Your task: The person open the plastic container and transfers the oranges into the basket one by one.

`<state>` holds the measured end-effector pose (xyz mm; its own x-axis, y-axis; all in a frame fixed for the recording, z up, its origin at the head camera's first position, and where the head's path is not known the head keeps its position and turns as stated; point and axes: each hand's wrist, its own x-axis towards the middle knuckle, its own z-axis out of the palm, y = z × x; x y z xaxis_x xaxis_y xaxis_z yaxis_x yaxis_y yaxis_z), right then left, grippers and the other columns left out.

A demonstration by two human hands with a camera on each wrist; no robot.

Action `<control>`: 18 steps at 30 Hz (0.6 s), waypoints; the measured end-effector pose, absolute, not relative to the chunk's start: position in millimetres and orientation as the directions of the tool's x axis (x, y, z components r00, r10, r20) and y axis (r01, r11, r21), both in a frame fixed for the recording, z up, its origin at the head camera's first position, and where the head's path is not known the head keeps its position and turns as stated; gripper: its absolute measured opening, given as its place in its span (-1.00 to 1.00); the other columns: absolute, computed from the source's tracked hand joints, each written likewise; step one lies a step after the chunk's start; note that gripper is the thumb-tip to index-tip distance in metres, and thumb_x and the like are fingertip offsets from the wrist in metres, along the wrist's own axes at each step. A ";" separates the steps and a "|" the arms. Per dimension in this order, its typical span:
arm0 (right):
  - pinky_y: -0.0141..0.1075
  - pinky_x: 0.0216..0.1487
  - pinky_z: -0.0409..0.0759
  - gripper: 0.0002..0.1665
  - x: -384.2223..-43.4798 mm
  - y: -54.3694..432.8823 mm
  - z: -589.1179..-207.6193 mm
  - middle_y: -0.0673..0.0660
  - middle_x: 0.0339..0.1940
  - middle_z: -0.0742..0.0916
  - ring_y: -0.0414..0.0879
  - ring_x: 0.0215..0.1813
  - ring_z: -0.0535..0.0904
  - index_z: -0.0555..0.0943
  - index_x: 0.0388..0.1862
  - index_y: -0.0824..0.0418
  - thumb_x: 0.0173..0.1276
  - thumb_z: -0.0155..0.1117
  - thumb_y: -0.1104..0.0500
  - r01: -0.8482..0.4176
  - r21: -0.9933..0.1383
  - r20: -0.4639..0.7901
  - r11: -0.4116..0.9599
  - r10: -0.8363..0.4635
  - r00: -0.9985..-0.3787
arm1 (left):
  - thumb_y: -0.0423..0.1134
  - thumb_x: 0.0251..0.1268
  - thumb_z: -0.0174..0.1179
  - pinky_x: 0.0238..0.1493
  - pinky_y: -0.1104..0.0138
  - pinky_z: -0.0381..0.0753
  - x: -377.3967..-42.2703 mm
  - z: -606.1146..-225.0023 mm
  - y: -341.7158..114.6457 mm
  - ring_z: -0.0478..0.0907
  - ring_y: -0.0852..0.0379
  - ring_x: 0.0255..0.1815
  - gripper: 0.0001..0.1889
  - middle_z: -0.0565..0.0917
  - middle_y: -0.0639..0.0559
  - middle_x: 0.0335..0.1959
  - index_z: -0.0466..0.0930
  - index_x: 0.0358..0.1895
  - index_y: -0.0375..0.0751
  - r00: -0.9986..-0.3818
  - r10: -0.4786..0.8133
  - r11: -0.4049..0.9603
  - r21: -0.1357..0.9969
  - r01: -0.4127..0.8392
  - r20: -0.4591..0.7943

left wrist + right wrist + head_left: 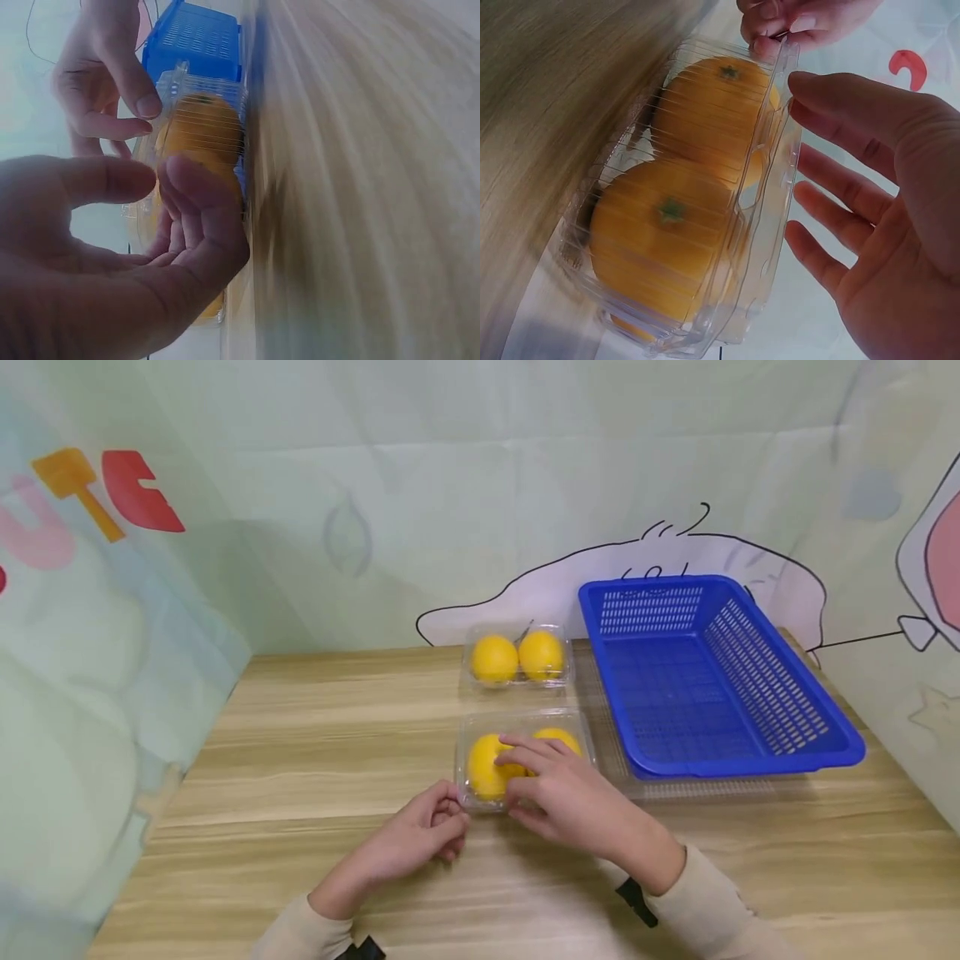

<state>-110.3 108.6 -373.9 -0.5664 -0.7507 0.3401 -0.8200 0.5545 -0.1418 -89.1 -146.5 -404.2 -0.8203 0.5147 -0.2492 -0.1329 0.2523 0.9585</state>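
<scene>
A clear plastic clamshell box (pixel 463 752) with two orange fruits (pixel 660 232) inside sits in front of me, its lid down over them. At the box's near left corner is my left hand (pixel 416 835), with curled fingers and the thumb pinching the rim. My right hand (pixel 573 793) reaches over the lid from the right. Its spread, slightly bent fingers touch the lid's edge in the right wrist view, with the palm facing the box. Ridged side walls of the box show the fruits through them.
Behind this box stands a second clear box (pixel 567 660) with two more orange fruits. To the right, a blue plastic basket (pixel 750 768) rests on a clear, slotted tray-like thing (pixel 705 789). A printed cloth (pixel 300 527) hangs behind the wooden table (pixel 315 727).
</scene>
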 end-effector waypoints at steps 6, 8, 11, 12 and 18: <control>0.03 0.43 0.55 -0.83 -109.6 106.6 -375.2 0.08 0.13 0.76 0.14 0.49 0.53 0.73 -0.41 0.01 0.25 0.62 0.14 -0.812 -0.122 0.352 0.570 -0.740 -0.573 | -0.24 0.68 0.08 -0.25 0.40 0.64 -89.5 -403.6 -149.0 0.52 0.10 -0.25 -0.77 0.52 -0.05 -0.23 0.37 0.11 -0.37 -0.799 0.517 0.212 0.950 -0.230 -0.309; 0.02 0.43 0.55 -0.83 -109.2 105.9 -376.0 0.09 0.12 0.77 0.14 0.49 0.54 0.73 -0.42 0.02 0.24 0.63 0.15 -0.812 -0.121 0.355 0.571 -0.739 -0.572 | -0.23 0.70 0.06 -0.24 0.39 0.63 -90.2 -404.0 -149.6 0.51 0.10 -0.25 -0.78 0.52 -0.05 -0.24 0.38 0.09 -0.36 -0.798 0.514 0.217 0.948 -0.232 -0.313; 0.00 0.43 0.56 -0.79 -109.1 104.7 -376.6 0.10 0.10 0.76 0.14 0.48 0.54 0.69 -0.46 0.05 0.24 0.61 0.19 -0.812 -0.117 0.360 0.572 -0.738 -0.571 | -0.24 0.69 0.06 -0.23 0.38 0.62 -92.5 -406.2 -149.5 0.52 0.09 -0.25 -0.79 0.56 -0.06 -0.25 0.40 0.06 -0.38 -0.804 0.506 0.218 0.949 -0.230 -0.311; 0.00 0.42 0.56 -0.78 -109.0 104.5 -376.6 0.10 0.09 0.76 0.14 0.48 0.54 0.68 -0.47 0.06 0.24 0.61 0.20 -0.811 -0.115 0.360 0.573 -0.737 -0.572 | -0.25 0.69 0.06 -0.22 0.37 0.62 -93.4 -407.1 -149.5 0.53 0.09 -0.25 -0.79 0.58 -0.06 -0.24 0.41 0.05 -0.38 -0.806 0.503 0.214 0.948 -0.234 -0.312; 0.00 0.41 0.58 -0.76 -109.3 103.2 -377.9 0.10 0.08 0.74 0.14 0.45 0.56 0.63 -0.48 0.08 0.24 0.57 0.26 -0.809 -0.116 0.358 0.577 -0.735 -0.576 | -0.25 0.65 0.12 -0.17 0.36 0.70 -97.7 -411.5 -152.0 0.59 0.12 -0.21 -0.79 0.65 -0.08 -0.20 0.45 0.04 -0.37 -0.800 0.503 0.148 0.944 -0.293 -0.327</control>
<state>-109.3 103.2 -377.9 -0.5758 -0.7352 0.3576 -0.8086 0.5768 -0.1161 -97.7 -152.0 -411.5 -0.7997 0.5033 -0.3273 -0.2932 0.1484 0.9445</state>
